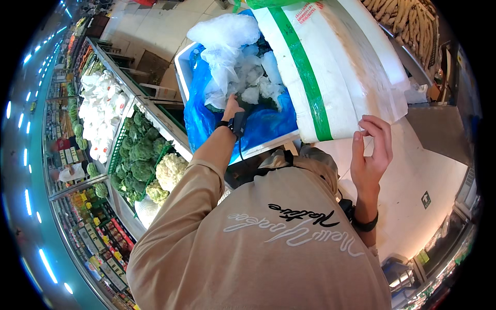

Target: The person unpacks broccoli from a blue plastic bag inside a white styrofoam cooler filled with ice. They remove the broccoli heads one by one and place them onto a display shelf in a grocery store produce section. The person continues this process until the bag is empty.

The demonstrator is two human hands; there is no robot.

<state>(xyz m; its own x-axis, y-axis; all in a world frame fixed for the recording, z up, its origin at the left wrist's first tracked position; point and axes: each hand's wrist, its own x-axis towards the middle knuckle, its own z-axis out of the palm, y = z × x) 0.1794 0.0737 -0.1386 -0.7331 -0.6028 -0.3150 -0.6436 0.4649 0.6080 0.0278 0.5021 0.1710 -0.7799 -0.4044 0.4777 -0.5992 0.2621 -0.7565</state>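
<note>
A white foam box (pixel 267 144) lined with blue plastic (pixel 267 122) stands in front of me. It holds chunks of crushed ice (pixel 250 73) and a clear plastic bag of ice (pixel 224 33). Dark green produce shows in gaps under the ice, too covered to name. My left hand (pixel 231 107) reaches into this box at the near edge of the ice, its fingers partly hidden. To the right, my right hand (pixel 372 149) is raised with thumb and fingers apart, holding nothing. Its fingertips are close to the near edge of a second white foam box (pixel 348 77) banded with green tape.
On the left, a display stand bears broccoli (pixel 141 159), cauliflower (pixel 170 170) and white plastic-wrapped goods (pixel 101 112). Long brown roots (pixel 407 27) lie on a rack at the upper right. A metal-sided counter (pixel 441 130) stands right of the second box.
</note>
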